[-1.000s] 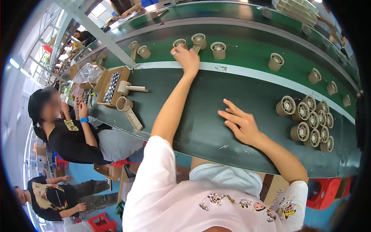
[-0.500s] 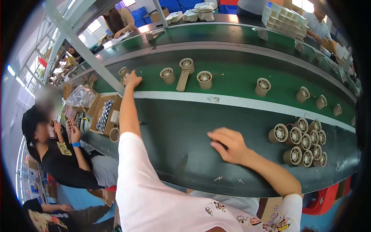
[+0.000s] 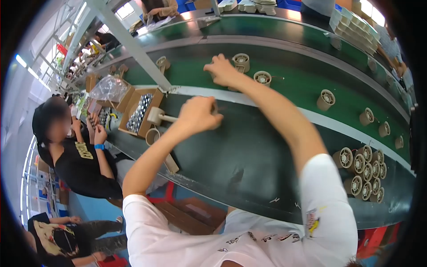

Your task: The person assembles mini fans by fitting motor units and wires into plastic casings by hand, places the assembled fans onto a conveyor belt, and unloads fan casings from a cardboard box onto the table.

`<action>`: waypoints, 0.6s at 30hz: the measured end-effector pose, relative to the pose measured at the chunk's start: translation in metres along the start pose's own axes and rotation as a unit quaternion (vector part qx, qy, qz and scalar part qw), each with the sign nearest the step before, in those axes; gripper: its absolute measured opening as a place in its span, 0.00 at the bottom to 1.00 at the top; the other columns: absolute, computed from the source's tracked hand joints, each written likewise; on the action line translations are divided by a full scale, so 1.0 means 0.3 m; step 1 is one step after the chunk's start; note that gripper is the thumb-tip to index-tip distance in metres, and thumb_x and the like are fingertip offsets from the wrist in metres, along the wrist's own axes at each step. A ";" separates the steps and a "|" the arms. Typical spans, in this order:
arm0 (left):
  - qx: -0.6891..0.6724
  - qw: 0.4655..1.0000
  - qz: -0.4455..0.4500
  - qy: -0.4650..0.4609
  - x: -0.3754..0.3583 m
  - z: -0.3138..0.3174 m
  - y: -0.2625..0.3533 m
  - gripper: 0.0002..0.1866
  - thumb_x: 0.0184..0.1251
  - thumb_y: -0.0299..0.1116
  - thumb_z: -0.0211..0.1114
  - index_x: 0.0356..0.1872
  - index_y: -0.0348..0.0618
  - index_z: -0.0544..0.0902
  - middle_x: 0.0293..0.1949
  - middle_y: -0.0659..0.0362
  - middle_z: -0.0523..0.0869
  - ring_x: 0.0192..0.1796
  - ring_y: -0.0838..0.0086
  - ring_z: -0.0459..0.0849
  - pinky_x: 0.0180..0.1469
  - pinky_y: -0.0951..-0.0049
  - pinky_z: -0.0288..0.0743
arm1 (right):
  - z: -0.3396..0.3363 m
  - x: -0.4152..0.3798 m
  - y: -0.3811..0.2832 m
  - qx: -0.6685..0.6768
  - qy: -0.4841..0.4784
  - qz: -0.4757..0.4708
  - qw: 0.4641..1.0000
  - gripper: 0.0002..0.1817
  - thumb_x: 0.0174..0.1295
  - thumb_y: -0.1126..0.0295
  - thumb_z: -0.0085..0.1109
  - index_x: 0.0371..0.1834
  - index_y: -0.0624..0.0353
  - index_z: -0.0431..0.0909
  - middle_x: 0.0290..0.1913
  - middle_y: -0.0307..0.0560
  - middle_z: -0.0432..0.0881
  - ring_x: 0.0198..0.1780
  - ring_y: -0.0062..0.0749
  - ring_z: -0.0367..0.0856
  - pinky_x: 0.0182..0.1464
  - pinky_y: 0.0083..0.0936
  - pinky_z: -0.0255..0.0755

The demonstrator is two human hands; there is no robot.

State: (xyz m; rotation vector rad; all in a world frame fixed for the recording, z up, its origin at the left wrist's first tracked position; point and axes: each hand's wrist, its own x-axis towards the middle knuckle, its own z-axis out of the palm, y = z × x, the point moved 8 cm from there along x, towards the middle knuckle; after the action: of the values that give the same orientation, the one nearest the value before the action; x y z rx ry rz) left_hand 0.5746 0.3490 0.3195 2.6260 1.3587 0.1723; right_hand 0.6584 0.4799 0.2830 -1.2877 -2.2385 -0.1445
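My right hand [image 3: 222,71] reaches over the green belt, its fingers bent around a beige fan housing that it mostly hides. Just beyond stands a fan housing [image 3: 241,61] with a flat handle, partly covered by my forearm. Another round fan housing [image 3: 262,78] sits to the right of my wrist. Over the dark work surface, my left hand [image 3: 202,115] is closed with curled fingers; a small brownish edge shows at them, too hidden to name. A beige mallet-shaped piece [image 3: 155,115] lies beside my left forearm. Farther left on the belt is a fan housing with a handle [image 3: 163,64].
Several fan housings [image 3: 367,171] stand grouped at right; others [image 3: 326,100] are spaced along the belt. A carton of shiny metal parts [image 3: 141,111] is at left, beside a seated person [image 3: 75,151]. A metal post [image 3: 133,49] rises beside the belt.
My left hand has left the housing at the belt's left and come back over the work surface. My right hand has moved from the work surface to the belt. The view has shifted left.
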 end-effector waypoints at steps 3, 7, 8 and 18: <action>-0.046 0.997 0.065 -0.008 -0.059 0.131 0.160 0.23 0.50 0.45 0.71 0.41 0.38 0.80 0.36 0.43 0.82 0.41 0.48 0.83 0.45 0.55 0.77 | -0.345 -0.233 -0.110 -0.008 0.005 -0.050 0.999 0.20 0.46 0.77 0.58 0.46 0.54 0.80 0.41 0.58 0.77 0.49 0.55 0.73 0.50 0.46 0.72; -0.159 0.971 0.175 0.027 -0.103 0.247 0.437 0.22 0.51 0.42 0.73 0.40 0.37 0.77 0.40 0.43 0.79 0.47 0.48 0.79 0.47 0.55 0.78 | -0.608 -0.758 -0.138 -0.079 -0.131 0.091 0.984 0.20 0.43 0.75 0.63 0.43 0.62 0.74 0.40 0.57 0.73 0.48 0.55 0.72 0.48 0.46 0.71; -0.194 0.961 0.197 0.019 -0.103 0.284 0.505 0.26 0.51 0.41 0.74 0.44 0.34 0.75 0.44 0.40 0.76 0.50 0.47 0.77 0.48 0.54 0.77 | -0.653 -0.900 -0.144 -0.126 -0.169 0.111 0.971 0.22 0.42 0.75 0.65 0.44 0.61 0.72 0.41 0.57 0.73 0.47 0.55 0.72 0.47 0.46 0.71; -0.304 0.901 0.307 0.044 -0.240 0.231 0.658 0.44 0.50 0.35 0.74 0.66 0.30 0.59 0.61 0.39 0.68 0.65 0.45 0.65 0.66 0.57 0.63 | -0.855 -1.310 -0.219 -0.242 -0.234 0.287 0.897 0.52 0.40 0.81 0.70 0.74 0.55 0.56 0.73 0.57 0.57 0.74 0.55 0.54 0.72 0.52 0.49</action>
State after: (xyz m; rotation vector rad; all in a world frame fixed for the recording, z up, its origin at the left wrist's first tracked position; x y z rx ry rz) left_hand 0.7031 0.1710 0.2922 2.3904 0.3343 0.6796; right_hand 0.8617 0.0528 0.3115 -2.4255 -2.1421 -0.1914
